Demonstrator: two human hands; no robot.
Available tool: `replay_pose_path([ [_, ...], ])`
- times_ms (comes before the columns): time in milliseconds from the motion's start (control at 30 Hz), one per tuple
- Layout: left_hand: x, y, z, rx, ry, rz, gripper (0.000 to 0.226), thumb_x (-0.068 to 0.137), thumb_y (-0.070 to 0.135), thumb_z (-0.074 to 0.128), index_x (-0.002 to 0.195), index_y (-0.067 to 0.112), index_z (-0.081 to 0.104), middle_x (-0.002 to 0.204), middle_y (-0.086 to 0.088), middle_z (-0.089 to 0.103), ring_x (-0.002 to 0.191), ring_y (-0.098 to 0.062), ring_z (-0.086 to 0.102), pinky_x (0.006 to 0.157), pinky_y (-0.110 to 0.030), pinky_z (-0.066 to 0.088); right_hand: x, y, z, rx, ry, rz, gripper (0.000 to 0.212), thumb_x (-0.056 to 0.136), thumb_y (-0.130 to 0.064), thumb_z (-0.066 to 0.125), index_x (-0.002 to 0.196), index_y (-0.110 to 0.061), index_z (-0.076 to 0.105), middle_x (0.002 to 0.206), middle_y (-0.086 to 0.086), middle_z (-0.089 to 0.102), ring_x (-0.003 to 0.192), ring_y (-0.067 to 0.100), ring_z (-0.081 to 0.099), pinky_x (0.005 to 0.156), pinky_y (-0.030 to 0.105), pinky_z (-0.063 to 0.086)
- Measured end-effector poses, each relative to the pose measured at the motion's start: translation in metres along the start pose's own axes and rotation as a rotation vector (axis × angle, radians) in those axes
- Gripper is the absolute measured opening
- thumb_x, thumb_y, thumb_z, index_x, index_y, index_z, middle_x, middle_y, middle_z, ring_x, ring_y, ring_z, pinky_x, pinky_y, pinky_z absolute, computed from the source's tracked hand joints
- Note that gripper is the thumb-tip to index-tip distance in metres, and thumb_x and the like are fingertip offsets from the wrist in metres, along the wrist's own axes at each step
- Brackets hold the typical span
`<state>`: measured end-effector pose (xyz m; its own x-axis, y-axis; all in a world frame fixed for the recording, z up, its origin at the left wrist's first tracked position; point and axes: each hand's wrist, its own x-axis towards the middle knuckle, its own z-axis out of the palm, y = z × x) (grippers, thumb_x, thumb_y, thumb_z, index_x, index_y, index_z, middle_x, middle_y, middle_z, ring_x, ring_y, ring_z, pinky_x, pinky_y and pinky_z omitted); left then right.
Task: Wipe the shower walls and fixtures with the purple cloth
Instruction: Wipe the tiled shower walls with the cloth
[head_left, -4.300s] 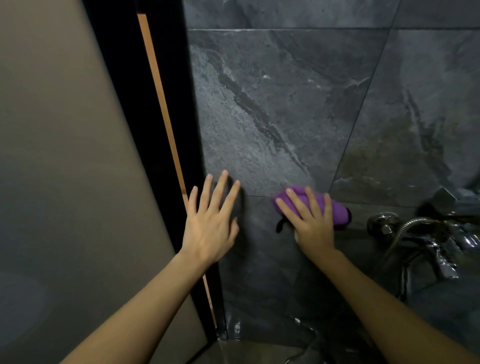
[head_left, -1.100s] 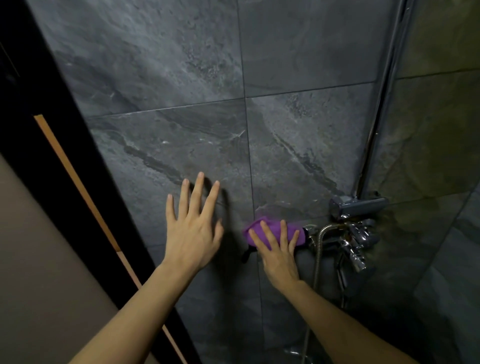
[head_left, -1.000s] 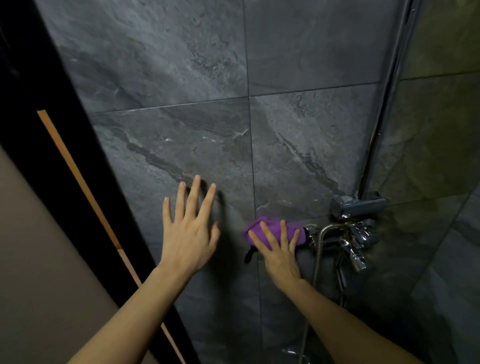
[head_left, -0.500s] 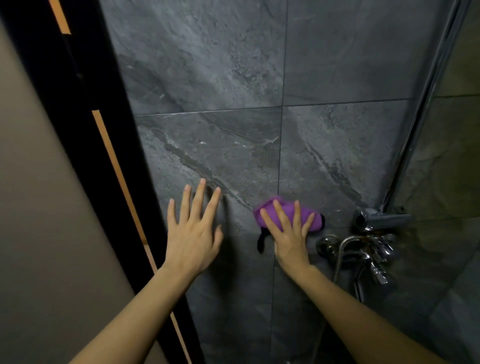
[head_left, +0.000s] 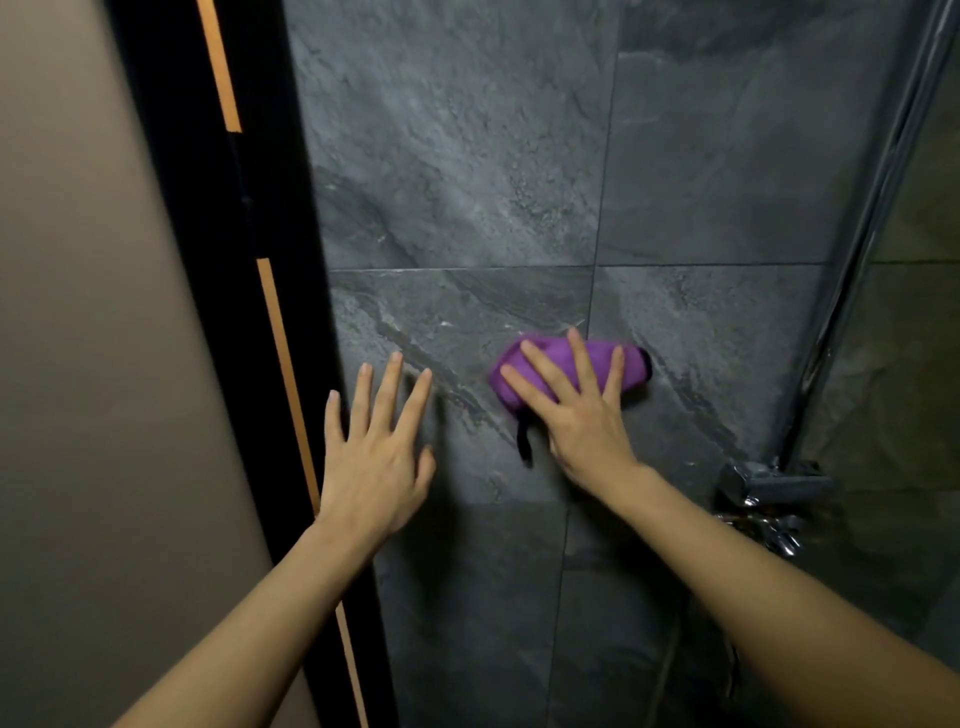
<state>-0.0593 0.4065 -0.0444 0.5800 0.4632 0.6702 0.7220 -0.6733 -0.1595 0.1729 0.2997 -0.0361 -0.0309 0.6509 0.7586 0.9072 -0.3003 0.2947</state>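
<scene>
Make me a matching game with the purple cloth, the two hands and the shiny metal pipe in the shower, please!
Things:
1. crumpled purple cloth
2. left hand
3. right hand
4. shiny chrome metal pipe

Places or states:
A. runs up the right edge of the picture
B. fingers spread, next to the black frame
C. pinned flat against the grey stone tile
D. pressing on top of the cloth

Pairs: 1-C, 2-B, 3-D, 4-A
</scene>
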Motion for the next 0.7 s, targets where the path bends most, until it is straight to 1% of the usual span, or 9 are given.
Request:
replay_pose_path([
  [67, 0.009, -0.007, -0.006, 0.019, 0.023, -0.007, 0.082, 0.083, 0.045, 0.044, 0.157, 0.024, 0.016, 0.166, -0.010, 0.006, 0.151, -0.035, 0.009, 0.116, -0.060, 0.019, 0.039, -0.001, -0.020, 0.023, 0.062, 0.057, 0.079, 0.079, -0.008, 0.054, 0.150, -0.036, 0.032, 0.162, -0.004, 0.021, 0.148, 0.043, 0.005, 0.107, 0.073, -0.007],
  [167, 0.026, -0.018, -0.016, 0.027, 0.070, -0.019, 0.080, 0.082, 0.045, 0.039, 0.157, 0.023, 0.019, 0.165, -0.011, 0.007, 0.151, -0.036, 0.012, 0.115, -0.061, 0.020, 0.086, 0.002, -0.041, 0.019, 0.149, 0.084, 0.083, 0.079, -0.006, 0.061, 0.150, -0.038, 0.031, 0.162, -0.006, 0.021, 0.148, 0.042, 0.006, 0.108, 0.073, -0.005],
  [233, 0.040, -0.027, -0.023, 0.034, 0.102, -0.022, 0.079, 0.082, 0.045, 0.037, 0.156, 0.022, 0.023, 0.165, -0.011, 0.010, 0.150, -0.037, 0.014, 0.115, -0.061, 0.021, 0.104, 0.001, -0.046, 0.016, 0.190, 0.121, 0.083, 0.079, -0.009, 0.062, 0.150, -0.039, 0.031, 0.162, -0.007, 0.021, 0.149, 0.040, 0.005, 0.108, 0.073, -0.005],
  [300, 0.055, -0.034, -0.031, 0.039, 0.137, -0.025, 0.079, 0.081, 0.045, 0.038, 0.155, 0.022, 0.025, 0.165, -0.011, 0.013, 0.149, -0.036, 0.017, 0.114, -0.061, 0.023, 0.105, -0.006, -0.044, 0.006, 0.215, 0.128, 0.077, 0.080, -0.013, 0.057, 0.149, -0.038, 0.033, 0.161, -0.006, 0.022, 0.149, 0.040, 0.004, 0.109, 0.073, -0.005],
  [400, 0.073, -0.044, -0.038, 0.053, 0.180, -0.017, 0.079, 0.081, 0.043, 0.044, 0.155, 0.023, 0.025, 0.164, -0.010, 0.013, 0.149, -0.036, 0.017, 0.114, -0.061, 0.022, 0.079, -0.019, -0.024, -0.047, 0.202, -0.048, 0.067, 0.080, -0.023, 0.047, 0.146, -0.033, 0.042, 0.159, -0.002, 0.031, 0.147, 0.043, 0.011, 0.109, 0.075, 0.000],
  [433, 0.077, -0.046, -0.040, 0.057, 0.194, -0.015, 0.079, 0.081, 0.043, 0.047, 0.155, 0.023, 0.025, 0.165, -0.010, 0.013, 0.150, -0.036, 0.017, 0.115, -0.061, 0.021, 0.068, -0.021, -0.016, -0.078, 0.177, -0.119, 0.066, 0.079, -0.025, 0.048, 0.145, -0.033, 0.044, 0.158, -0.002, 0.033, 0.146, 0.043, 0.014, 0.108, 0.076, 0.002],
  [500, 0.083, -0.050, -0.043, 0.065, 0.212, -0.018, 0.081, 0.081, 0.043, 0.050, 0.155, 0.024, 0.024, 0.165, -0.009, 0.012, 0.150, -0.036, 0.015, 0.116, -0.060, 0.019, 0.051, -0.019, -0.004, -0.140, 0.126, -0.201, 0.069, 0.078, -0.030, 0.059, 0.145, -0.034, 0.044, 0.158, -0.003, 0.032, 0.146, 0.043, 0.017, 0.108, 0.076, 0.005],
  [567, 0.089, -0.055, -0.049, 0.077, 0.234, -0.015, 0.082, 0.080, 0.043, 0.051, 0.155, 0.024, 0.023, 0.165, -0.010, 0.012, 0.150, -0.036, 0.015, 0.116, -0.060, 0.017, 0.051, -0.016, -0.007, -0.157, 0.103, -0.227, 0.071, 0.078, -0.037, 0.061, 0.146, -0.036, 0.042, 0.158, -0.005, 0.031, 0.146, 0.041, 0.019, 0.108, 0.076, 0.009],
  [700, 0.105, -0.069, -0.067, 0.117, 0.281, -0.003, 0.082, 0.079, 0.042, 0.051, 0.155, 0.022, 0.026, 0.164, -0.011, 0.014, 0.150, -0.037, 0.016, 0.116, -0.061, 0.014, 0.097, -0.008, -0.035, -0.119, 0.204, -0.222, 0.058, 0.085, -0.047, 0.056, 0.142, -0.036, 0.049, 0.154, -0.006, 0.039, 0.144, 0.040, 0.027, 0.108, 0.074, 0.012],
])
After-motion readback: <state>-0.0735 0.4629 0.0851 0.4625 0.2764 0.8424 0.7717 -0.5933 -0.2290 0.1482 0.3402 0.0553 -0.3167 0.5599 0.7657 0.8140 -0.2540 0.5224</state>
